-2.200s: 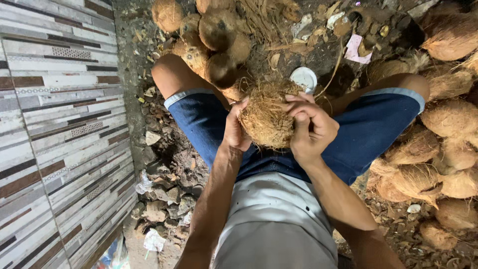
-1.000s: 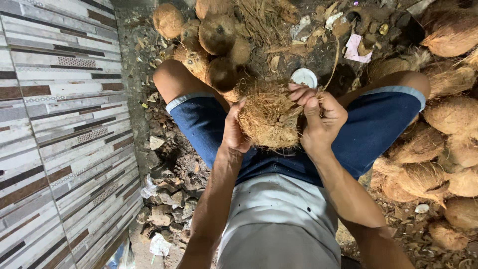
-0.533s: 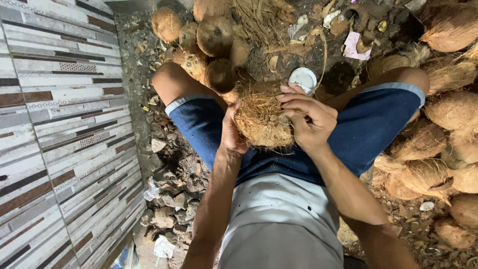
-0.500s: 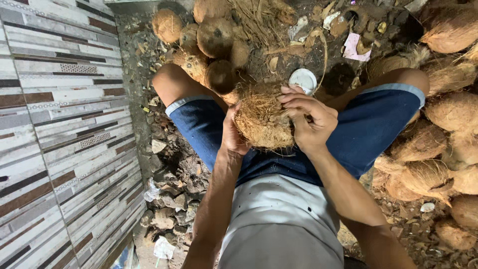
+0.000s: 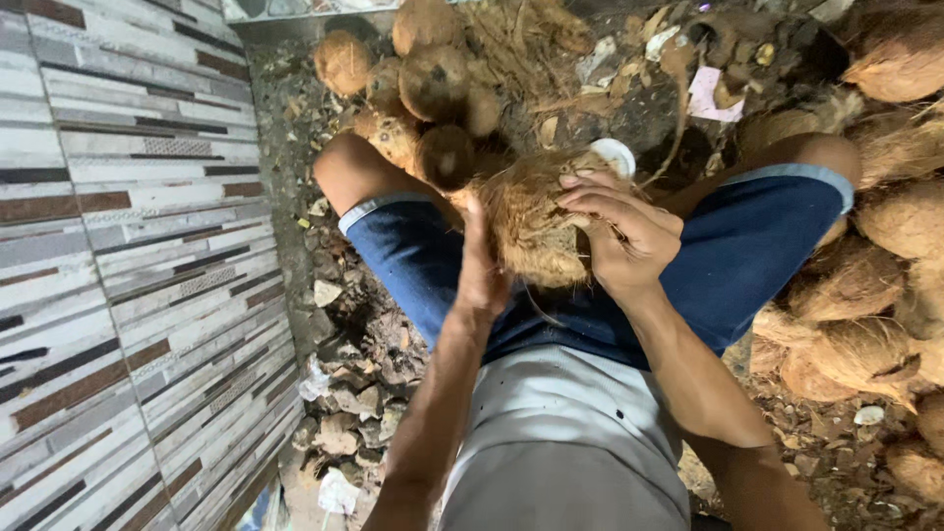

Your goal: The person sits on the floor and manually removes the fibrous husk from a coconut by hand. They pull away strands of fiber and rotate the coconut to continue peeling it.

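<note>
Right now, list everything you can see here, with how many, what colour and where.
fibrous coconut: one, brown, held between the knees in both hands
husked coconuts: about six, brown, piled on the ground ahead of the knees
unhusked coconuts: several, tan, heaped at the right
white lid-like disc: one, white, just beyond the held coconut
pink scrap: one, pink, on the ground top right
husk debris: many pieces, grey-brown, along the wall's foot
tiled wall: one, grey and brown stripes, left
shorts: blue, on both legs
shirt: grey
left hand: on the coconut's left side
right hand: gripping the coconut's right side
</note>
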